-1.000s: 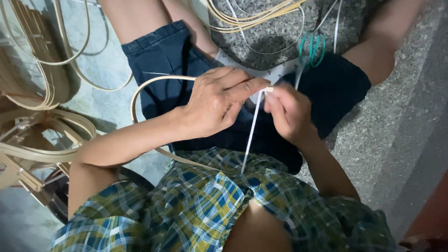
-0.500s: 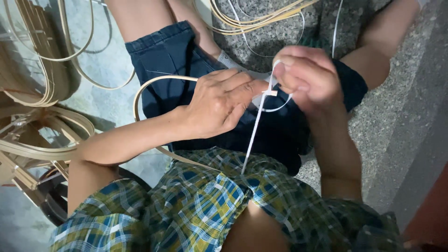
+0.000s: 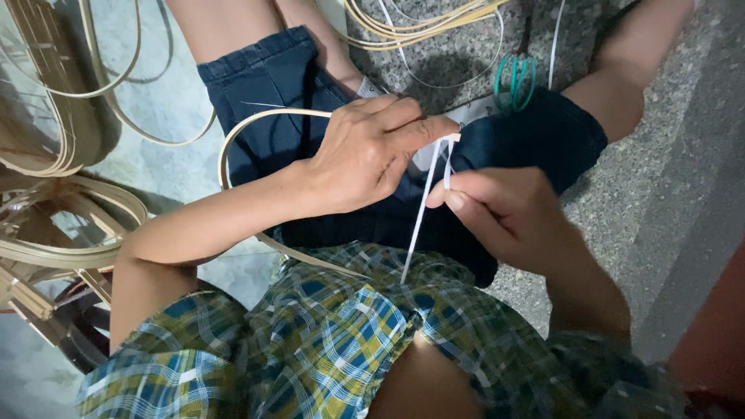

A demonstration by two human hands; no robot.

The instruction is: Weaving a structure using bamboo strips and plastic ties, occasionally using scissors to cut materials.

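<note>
Head view: a thin white strip (image 3: 423, 213) was pinched at centre frame by both hands. The left hand (image 3: 365, 151) was closed on its upper end; the right hand (image 3: 504, 213), at 4 o'clock, gripped it. Cane loops (image 3: 70, 147) were seen at 9 o'clock.

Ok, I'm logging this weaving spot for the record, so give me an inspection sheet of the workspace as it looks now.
Surface: speckled stone floor; person seated on it.
Job's things: thin white strip running from the hands toward the plaid shirt; curved cane strip looping over the lap.
Clutter: cane bundles at one side, more cane coils ahead, green-handled scissors.
Grippers: left hand pinching the strip's top; right hand gripping it just below.
Cables: nothing seen.
Surroundings: dark shorts, bare legs.
</note>
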